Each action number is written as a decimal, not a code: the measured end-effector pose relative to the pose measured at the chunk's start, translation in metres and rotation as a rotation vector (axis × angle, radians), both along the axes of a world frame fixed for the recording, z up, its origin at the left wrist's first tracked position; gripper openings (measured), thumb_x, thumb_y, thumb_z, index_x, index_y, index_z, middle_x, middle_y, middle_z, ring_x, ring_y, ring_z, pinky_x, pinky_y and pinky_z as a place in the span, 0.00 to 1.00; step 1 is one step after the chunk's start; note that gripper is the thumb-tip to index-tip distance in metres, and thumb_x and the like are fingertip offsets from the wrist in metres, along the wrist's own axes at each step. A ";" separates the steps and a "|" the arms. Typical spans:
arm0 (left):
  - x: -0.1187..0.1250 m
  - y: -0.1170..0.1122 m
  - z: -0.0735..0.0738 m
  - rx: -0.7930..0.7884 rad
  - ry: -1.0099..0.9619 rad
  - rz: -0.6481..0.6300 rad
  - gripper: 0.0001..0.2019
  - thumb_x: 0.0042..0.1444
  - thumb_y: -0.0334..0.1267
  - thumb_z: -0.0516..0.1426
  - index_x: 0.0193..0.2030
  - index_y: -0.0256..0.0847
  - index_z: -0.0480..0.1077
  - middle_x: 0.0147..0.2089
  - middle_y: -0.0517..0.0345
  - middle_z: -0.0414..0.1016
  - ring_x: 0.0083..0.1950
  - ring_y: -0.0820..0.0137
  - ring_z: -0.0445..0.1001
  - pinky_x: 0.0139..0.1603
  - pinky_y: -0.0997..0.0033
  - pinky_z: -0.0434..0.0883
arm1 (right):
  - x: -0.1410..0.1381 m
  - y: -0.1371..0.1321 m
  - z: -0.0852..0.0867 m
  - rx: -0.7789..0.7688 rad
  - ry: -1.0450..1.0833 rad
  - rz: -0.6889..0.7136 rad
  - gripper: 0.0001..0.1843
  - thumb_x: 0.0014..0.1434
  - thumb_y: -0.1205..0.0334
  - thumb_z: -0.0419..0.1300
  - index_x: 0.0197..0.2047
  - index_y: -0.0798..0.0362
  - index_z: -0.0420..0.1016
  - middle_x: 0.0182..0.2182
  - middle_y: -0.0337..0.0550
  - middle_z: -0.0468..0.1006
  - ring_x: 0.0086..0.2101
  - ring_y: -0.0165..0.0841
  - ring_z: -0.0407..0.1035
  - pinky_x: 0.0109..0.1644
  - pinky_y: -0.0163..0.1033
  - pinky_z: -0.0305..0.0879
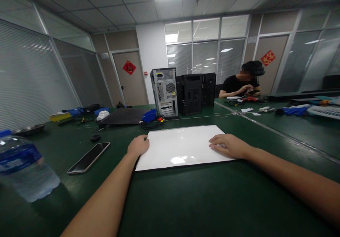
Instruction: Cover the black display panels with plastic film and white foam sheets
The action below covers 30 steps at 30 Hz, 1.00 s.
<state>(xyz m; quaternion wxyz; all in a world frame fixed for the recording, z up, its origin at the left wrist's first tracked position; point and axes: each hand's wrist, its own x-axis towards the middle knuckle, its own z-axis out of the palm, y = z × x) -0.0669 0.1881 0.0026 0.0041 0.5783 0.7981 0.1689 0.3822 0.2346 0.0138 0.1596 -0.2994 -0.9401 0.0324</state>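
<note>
A glossy white board [177,146] with a dark lower edge lies flat on the green tabletop [186,201], and ceiling light reflects off it. At its left edge, my left hand [138,145] is closed with the fingers curled against the rim; the fingertips are hidden. My right hand [230,145] rests on the right part of the board, palm down, its fingers stretched out toward the middle and slightly apart. To the left of my left forearm lies a smartphone [89,158] with a dark screen, and a small black round object [95,138] sits behind it.
A water bottle [25,169] stands at the near left. Behind the board are an open computer case [166,93], black cases [192,95], a blue bin [149,115] with cables, and a dark flat panel [126,116]. Another person [241,83] sits at the far right near tools.
</note>
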 end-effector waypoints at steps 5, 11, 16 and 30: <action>-0.001 0.001 -0.001 -0.006 -0.010 -0.001 0.25 0.55 0.38 0.51 0.58 0.45 0.74 0.58 0.47 0.77 0.59 0.53 0.74 0.56 0.60 0.69 | 0.000 0.001 -0.001 0.010 -0.015 -0.010 0.24 0.67 0.44 0.49 0.48 0.50 0.80 0.50 0.46 0.77 0.48 0.39 0.72 0.55 0.47 0.66; 0.000 0.000 0.000 -0.004 -0.022 0.015 0.25 0.55 0.38 0.51 0.59 0.44 0.73 0.59 0.46 0.76 0.59 0.53 0.74 0.57 0.60 0.69 | -0.007 -0.010 0.003 0.037 0.017 0.021 0.23 0.65 0.44 0.52 0.50 0.48 0.79 0.52 0.47 0.76 0.52 0.42 0.69 0.58 0.50 0.64; 0.002 -0.001 0.001 -0.002 -0.062 0.030 0.23 0.56 0.40 0.50 0.57 0.45 0.75 0.57 0.47 0.77 0.58 0.53 0.74 0.56 0.60 0.69 | -0.023 -0.034 0.010 0.032 -0.052 0.145 0.29 0.62 0.41 0.55 0.62 0.44 0.69 0.61 0.45 0.68 0.59 0.44 0.62 0.63 0.54 0.58; -0.002 0.009 0.015 0.025 -0.265 0.079 0.13 0.53 0.34 0.54 0.35 0.37 0.80 0.43 0.44 0.83 0.49 0.56 0.80 0.45 0.68 0.72 | -0.036 -0.049 0.007 0.047 -0.014 0.166 0.31 0.63 0.44 0.56 0.67 0.42 0.62 0.62 0.47 0.65 0.59 0.45 0.61 0.61 0.54 0.60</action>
